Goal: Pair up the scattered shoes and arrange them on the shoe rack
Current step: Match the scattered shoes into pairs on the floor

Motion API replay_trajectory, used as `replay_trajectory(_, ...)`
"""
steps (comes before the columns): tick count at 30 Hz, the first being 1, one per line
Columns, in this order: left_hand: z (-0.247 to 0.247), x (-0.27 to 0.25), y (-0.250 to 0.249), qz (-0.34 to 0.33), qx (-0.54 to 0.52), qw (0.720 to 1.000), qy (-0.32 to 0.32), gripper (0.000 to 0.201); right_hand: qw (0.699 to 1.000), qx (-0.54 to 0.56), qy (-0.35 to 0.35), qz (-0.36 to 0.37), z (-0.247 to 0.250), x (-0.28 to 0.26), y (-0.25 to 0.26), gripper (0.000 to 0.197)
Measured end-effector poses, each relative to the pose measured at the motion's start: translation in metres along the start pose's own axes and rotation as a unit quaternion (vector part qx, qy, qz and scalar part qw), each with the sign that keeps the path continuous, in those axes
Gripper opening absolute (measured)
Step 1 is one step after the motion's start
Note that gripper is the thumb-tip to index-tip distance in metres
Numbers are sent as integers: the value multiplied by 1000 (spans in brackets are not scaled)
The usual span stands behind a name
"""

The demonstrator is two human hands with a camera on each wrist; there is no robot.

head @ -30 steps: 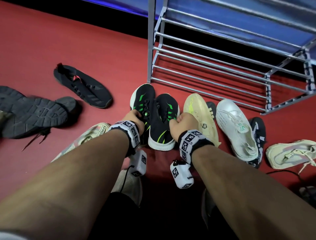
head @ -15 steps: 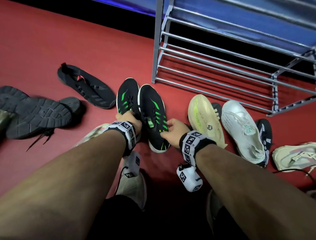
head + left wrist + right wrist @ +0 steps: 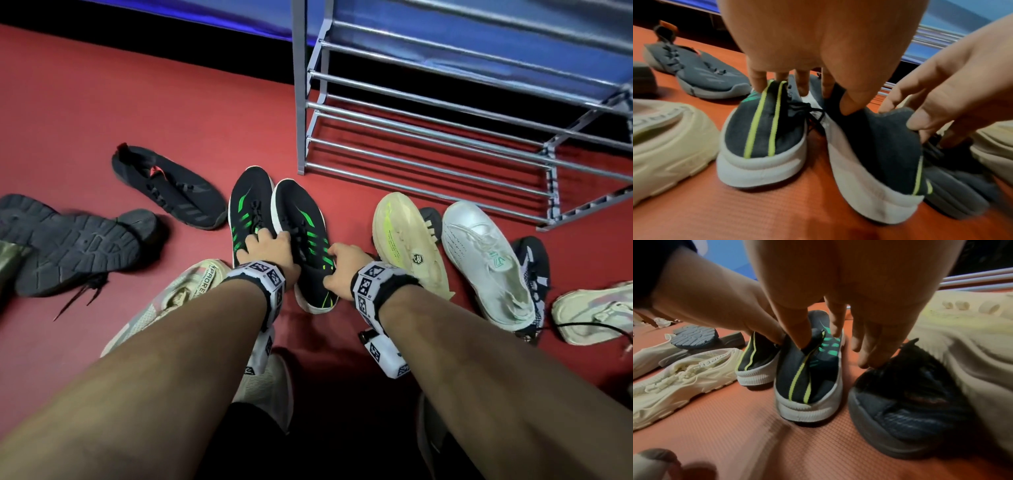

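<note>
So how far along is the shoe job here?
Done: nothing on the shoe rack yet. In hand: the black-and-green sneakers stand paired on the floor, left hand and right hand at their collars. Left: racking them, then the white sneaker, cream shoes and dark shoes.

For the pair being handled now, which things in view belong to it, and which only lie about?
In use: left black-green shoe, right black-green shoe, left hand, right hand, shoe rack.
Lying about: black knit shoe, upturned dark shoe, yellowish shoe, white shoe.
</note>
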State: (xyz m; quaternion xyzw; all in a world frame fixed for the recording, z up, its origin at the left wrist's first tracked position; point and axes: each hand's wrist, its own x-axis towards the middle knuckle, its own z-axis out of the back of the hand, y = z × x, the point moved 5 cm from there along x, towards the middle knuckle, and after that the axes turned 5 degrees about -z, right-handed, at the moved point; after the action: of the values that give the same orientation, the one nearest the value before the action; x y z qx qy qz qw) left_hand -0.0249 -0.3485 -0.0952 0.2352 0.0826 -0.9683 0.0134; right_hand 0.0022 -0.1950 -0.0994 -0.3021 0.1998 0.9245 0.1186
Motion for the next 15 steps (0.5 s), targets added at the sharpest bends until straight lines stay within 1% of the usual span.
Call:
replay_trajectory(2,4,-4,-13,18,-21,999,-42,49,1000,-12,3,-2,6,0,-8,48)
replay_trajectory(4,10,-8,-23,54,-56,993,-88,44,1000,-16,3,-2,13,-1,-16,49)
replay_trajectory(5,13,-9,-29,55,-59,992,-95,43,1000,-13,-5,0,18,-2,-19,51)
replay_trajectory(7,16,-8,-42,19,-35,996,-81,43,1000,-2,-16,4,26,-6,-25,52)
replay_trajectory(11,13,-13,-71,-72,30,996,-42,39,999,-1,-49,-9,41,-19,-42,41)
replay_trajectory(15,3,-25,-105,-111,24,994,-3,36,996,9,-80,-31,54,-34,-76,43)
